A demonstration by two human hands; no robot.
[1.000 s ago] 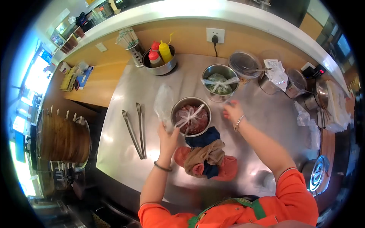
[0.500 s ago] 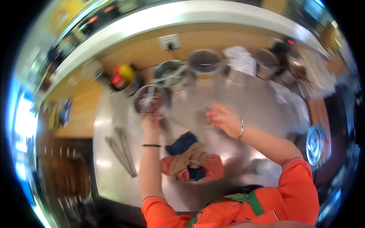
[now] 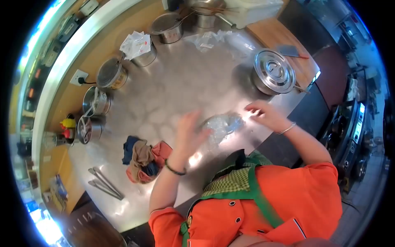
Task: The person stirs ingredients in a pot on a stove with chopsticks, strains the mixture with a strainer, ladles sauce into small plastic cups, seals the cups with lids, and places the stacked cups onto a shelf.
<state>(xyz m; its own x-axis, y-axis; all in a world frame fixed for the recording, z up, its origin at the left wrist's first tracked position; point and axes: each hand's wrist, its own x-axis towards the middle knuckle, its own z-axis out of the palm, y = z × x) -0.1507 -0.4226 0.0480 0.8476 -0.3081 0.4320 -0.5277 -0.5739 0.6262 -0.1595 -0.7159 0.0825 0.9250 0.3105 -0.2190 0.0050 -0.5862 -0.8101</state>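
Observation:
A crumpled clear plastic bag (image 3: 218, 128) lies on the metal table between my two hands. My left hand (image 3: 190, 133), a little blurred, hovers just left of it with the fingers apart and nothing in them. On the other side, my right hand (image 3: 267, 116) is held over the table's near edge, its fingers loosely bent and apart, with nothing visible in them. Left of my left hand sits a heap of folded cloths (image 3: 146, 158) in dark blue, tan and red. A steel pot with a lid (image 3: 274, 72) stands beyond my right hand.
Two pairs of metal tongs (image 3: 105, 183) lie at the left. Several steel pots, including one with white packets (image 3: 136, 45) on top, line the back wall. A cleaver (image 3: 289, 50) rests on a wooden board (image 3: 267, 35). More thin plastic (image 3: 207, 40) lies at the back.
The view has swung to the right. My left hand has come away from the pot at the back left; both hands are now beside the clear plastic bag.

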